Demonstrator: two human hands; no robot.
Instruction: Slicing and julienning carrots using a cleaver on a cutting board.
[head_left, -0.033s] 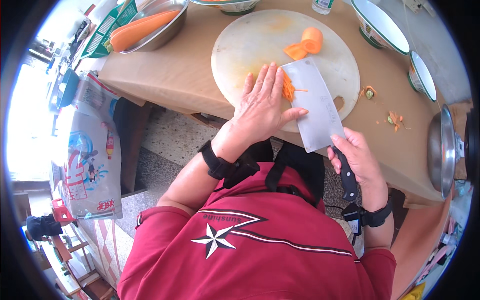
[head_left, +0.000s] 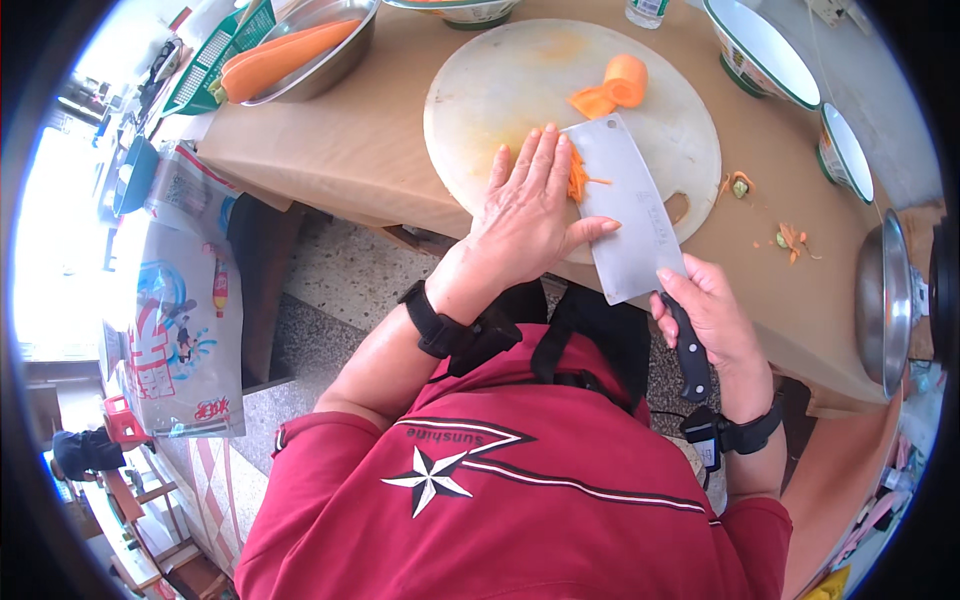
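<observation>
Round pale board (head_left: 470,100), possibly plastic, left hand (head_left: 522,215) splayed, right hand (head_left: 710,310) gripping steel cleaver (head_left: 632,220)

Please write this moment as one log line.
left hand: flat beside carrot shreds | right hand: holding cleaver | on cutting board: carrot chunk

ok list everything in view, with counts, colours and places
cleaver: 1, silver and black, over board
cutting board: 1, off-white, on table
carrot shreds: several, orange, beside cleaver
cut carrot pieces: 2+, orange, board's far side
metal basins: 2, silver, table's left and right
long carrots: 2+, orange, upper-left basin
bowls: 3, white and green, far and right
basket: 1, green, upper left
bottle: 1, clear, top edge
scraps: 2 piles, mostly orange, right of board
table: 1, brown, ahead
bag: 1, whitish, left
edge clutter: too small to tell
shirt: 1, red, torso
wristbands: 2, black, wrists
left hand: 1, bare, over board
right hand: 1, bare, gripping cleaver
</observation>
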